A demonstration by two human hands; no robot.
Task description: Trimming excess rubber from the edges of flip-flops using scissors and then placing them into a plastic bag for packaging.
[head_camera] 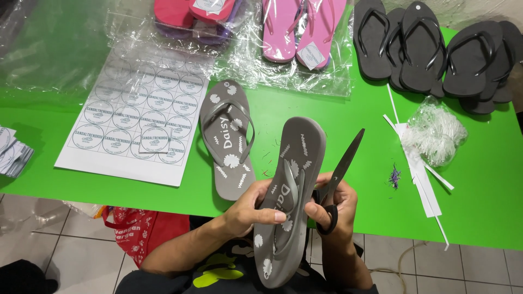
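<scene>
A grey flip-flop (289, 190) is held tilted above the green surface's (338, 125) near edge, clasped by the left hand (250, 209). Black scissors (338, 174) are gripped in the right hand (332, 209). Its mate (226, 139) lies flat nearby.

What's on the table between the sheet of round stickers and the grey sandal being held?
In the head view, another grey sandal lies flat on the green table, between the sticker sheet and the held sandal.

Grey flip-flops: two, one held (287, 201), one on the counter (227, 139). Scissors (338, 179): one pair. Sticker sheet (136, 117): one. Pink flip-flops (302, 27): two. Black flip-flops (436, 49): a heap, number unclear.
</scene>
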